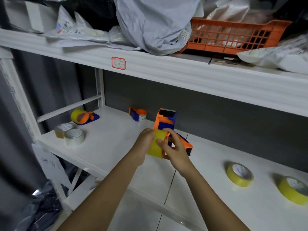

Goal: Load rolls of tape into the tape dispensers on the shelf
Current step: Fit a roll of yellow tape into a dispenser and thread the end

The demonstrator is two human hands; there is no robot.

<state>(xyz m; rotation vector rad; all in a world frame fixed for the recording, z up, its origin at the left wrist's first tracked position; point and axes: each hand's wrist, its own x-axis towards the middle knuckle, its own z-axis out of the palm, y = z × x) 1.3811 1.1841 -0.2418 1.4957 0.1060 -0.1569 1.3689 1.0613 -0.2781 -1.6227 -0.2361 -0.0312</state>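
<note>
Yellow tape roll (155, 144) glossy; dispenser (166, 122) smooth plastic; shelf (106, 140) matt white, probably painted metal.

The white shelf (116, 139) bears loose tape rolls (240, 174), a loaded dispenser (84, 116) and an upright dispenser (165, 120).

A red-bordered label (118, 63) is stuck on the upper shelf edge (183, 72); its handwriting cannot be read.

on the white metal shelf (106, 140), two rolls of clear tape (70, 133) lie touching at far left, behind them a loaded orange-and-blue dispenser (84, 116). two yellow tape rolls (240, 174) lie at right. above, an orange plastic basket (233, 36) sits among grey mailer bags (150, 22).
</note>
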